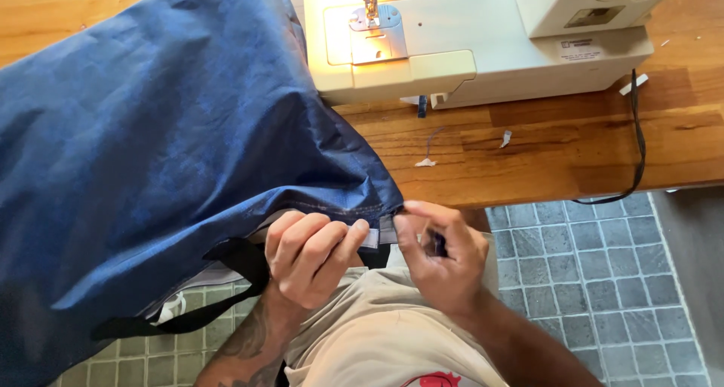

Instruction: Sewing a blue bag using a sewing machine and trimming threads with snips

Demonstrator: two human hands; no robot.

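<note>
Big sheet of blue fabric [151, 146] fills the left half of the frame, draped off the wooden table [573, 153] and down toward the lap. Left hand [309, 257], lower centre, is curled tight, fingers folded over the stitched hem at the fabric's bottom corner. Right hand [441, 259], just beside it, pinches the very tip of that corner between thumb and forefinger, the other fingers bent around a small dark object I can't make out. A black strap [188, 315] hangs from under the fabric at lower left. Top centre, a cream sewing machine [483, 40] sits on the table, its light on over the needle plate. A black cable [639, 138] trails off the table edge at right, above the grey tiled floor [603, 281].
</note>
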